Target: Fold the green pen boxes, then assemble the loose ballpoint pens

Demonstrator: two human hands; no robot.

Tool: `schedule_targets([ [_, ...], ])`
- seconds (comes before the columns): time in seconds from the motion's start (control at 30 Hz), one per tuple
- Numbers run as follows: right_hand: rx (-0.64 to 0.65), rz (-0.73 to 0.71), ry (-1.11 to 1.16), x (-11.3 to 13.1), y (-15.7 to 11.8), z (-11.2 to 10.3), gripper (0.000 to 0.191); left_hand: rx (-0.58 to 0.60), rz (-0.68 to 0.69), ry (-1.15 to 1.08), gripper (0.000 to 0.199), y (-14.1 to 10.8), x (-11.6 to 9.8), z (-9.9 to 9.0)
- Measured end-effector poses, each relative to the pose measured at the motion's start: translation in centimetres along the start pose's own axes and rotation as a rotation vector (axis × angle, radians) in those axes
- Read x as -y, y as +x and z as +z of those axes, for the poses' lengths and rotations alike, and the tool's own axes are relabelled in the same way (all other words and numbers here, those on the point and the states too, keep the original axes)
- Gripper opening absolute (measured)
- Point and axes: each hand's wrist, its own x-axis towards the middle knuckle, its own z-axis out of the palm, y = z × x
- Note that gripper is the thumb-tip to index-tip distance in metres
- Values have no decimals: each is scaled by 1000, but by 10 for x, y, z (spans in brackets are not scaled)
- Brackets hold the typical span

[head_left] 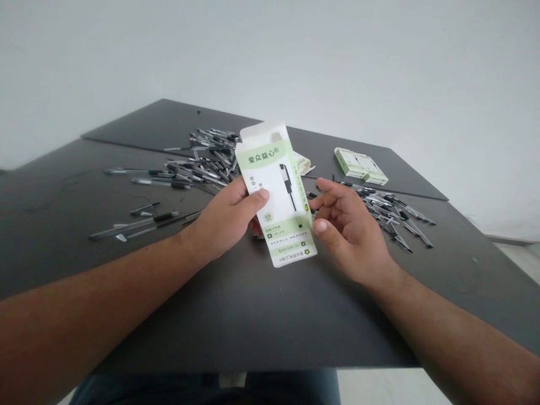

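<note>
My left hand (223,216) grips a white and green cardboard pen box (276,194), with the thumb across its front and the box held upright. The box's top flap stands open, and its front is printed with a black pen and Chinese text. My right hand (348,230) hangs beside the box's right edge with its fingers apart, holding nothing. Whether it touches the box I cannot tell. Loose black and clear ballpoint pens lie in a heap (206,169) behind my left hand and in another heap (392,214) beyond my right hand.
The dark tabletop (253,315) spreads under my arms, and a second dark panel (169,126) adjoins it at the back. Several pens (135,228) lie apart at the left. Flat green-printed boxes (360,166) lie at the far right, with a white wall behind.
</note>
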Motion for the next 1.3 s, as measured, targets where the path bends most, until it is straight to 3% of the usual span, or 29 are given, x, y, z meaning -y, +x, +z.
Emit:
schedule_targets([
  [0.13, 56, 215, 133, 4, 4, 3, 63, 82, -30, 113, 48, -3, -4, 0],
  [0.27, 133, 286, 153, 7, 7, 4, 58, 143, -49, 147, 53, -4, -9, 2],
  [0.53, 100, 459, 415, 1, 11, 10, 70, 163, -181, -98, 50, -7, -13, 5],
  [0.73, 118, 405, 310, -3, 10, 8, 66, 205, -148, -27, 60, -6, -14, 6],
  [0.97, 72, 293, 125, -1, 8, 3, 55, 230, -97, 68, 55, -6, -8, 6],
  [1.3, 169, 417, 248, 12, 2, 7, 57, 188, -62, 186, 41, -5, -8, 6],
])
